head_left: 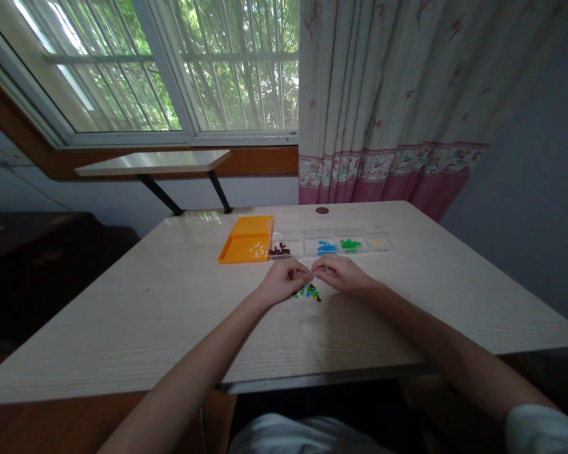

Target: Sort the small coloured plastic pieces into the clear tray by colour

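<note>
Over the middle of the table my left hand and my right hand nearly meet, each with thumb and fingers pinched. Whatever sits between the fingertips is too small to name. Just below them lies a small heap of mixed green, blue, yellow and dark brown pieces, partly behind my left hand. Beyond my hands, clear boxes hold dark brown pieces, blue pieces, green pieces and a few yellow pieces. White pieces lie in an open orange case.
The pale wooden table has a raised shelf on dark legs at the back left. A round dark disc is set near the back edge. Behind stand a window and a patterned curtain.
</note>
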Available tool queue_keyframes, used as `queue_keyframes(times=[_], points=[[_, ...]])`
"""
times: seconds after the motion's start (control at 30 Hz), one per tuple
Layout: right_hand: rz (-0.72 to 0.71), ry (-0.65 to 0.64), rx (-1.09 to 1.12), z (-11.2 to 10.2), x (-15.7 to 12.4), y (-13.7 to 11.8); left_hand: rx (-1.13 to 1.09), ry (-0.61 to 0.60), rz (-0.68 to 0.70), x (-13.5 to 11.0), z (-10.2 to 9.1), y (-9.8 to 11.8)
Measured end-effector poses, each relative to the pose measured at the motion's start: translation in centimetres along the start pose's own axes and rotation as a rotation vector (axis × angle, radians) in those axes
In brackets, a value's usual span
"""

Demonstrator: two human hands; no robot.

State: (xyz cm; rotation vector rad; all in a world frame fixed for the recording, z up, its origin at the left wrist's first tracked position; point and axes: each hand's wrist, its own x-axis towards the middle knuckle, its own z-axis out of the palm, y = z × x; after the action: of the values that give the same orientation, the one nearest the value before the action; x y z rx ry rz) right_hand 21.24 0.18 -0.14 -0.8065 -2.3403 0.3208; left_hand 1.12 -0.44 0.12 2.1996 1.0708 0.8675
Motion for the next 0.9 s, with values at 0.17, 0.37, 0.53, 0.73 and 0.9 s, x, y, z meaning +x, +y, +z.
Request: queue_keyframes(times=[0.17,0.37,0.53,0.73,0.9], points=[[-0.057,0.075,0.021,0.44,0.14,-0.1,-0.223,0.005,-0.106,0.1,0.32,0.01],[-0.05,0.108,0.047,0.87,0.13,-0.07,-0.313,0.027,-0.136,0.15,0.43,0.17],[-0.011,0.161,0.016,0.88,0.11,-0.04,-0.28,0.037,-0.111,0.19,0.26,0.16],[-0.036,0.199,-0.054,0.97,0.04,0.17,-0.284,0.057,-0.112,0.22,0.28,-0.11],[-0.073,0.22,-0.073,1.06,-0.02,0.15,-0.344,0.062,-0.141,0.23,0.47,-0.37]])
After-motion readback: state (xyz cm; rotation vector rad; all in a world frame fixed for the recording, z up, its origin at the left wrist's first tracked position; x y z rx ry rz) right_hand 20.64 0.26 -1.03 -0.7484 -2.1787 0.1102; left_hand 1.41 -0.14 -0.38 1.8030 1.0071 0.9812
